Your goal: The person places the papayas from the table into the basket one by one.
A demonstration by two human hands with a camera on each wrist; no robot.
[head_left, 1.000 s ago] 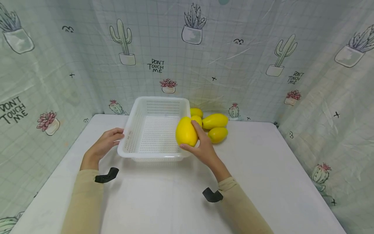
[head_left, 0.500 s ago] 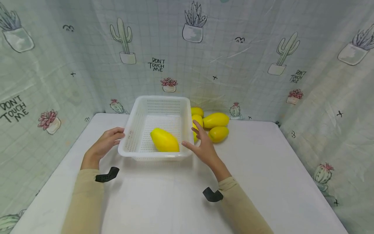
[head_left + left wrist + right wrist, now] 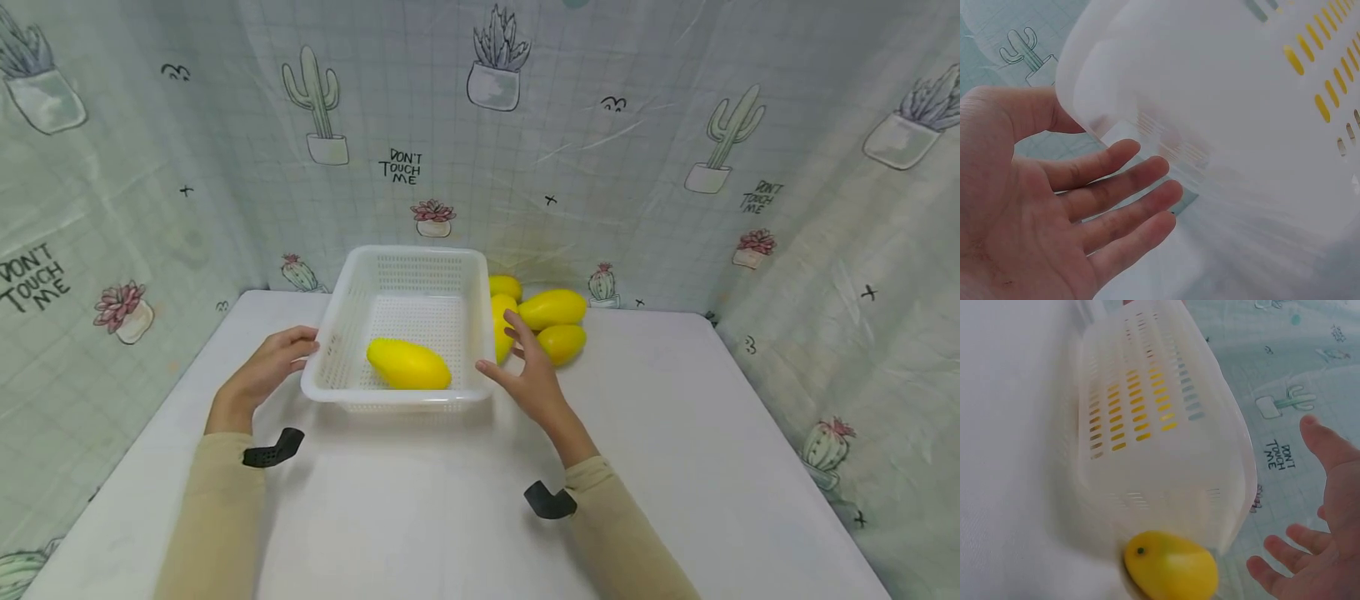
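Note:
A yellow mango (image 3: 408,365) lies in the near part of a white plastic basket (image 3: 330,396), its colour showing through the slots in the right wrist view. My left hand (image 3: 264,377) is at the basket's left side, fingertips right at the rim. In the left wrist view its fingers (image 3: 1129,206) are straight beside the wall and the thumb tip is hidden behind the rim. My right hand (image 3: 534,379) is just off the right rim, fingers spread and holding nothing. Behind its fingers, another mango (image 3: 501,327) lies against the basket's right side.
More mangoes lie right of the basket: one at the back (image 3: 506,287), one (image 3: 553,309) to its right and one (image 3: 562,344) nearer the front. All stand on a white table (image 3: 420,500), with a cactus-print curtain (image 3: 525,167) behind and on both sides.
My right hand has let go of the mango, which dropped into the basket and rolled slightly left. The right hand then drew a little to the right. My left hand stayed at the rim.

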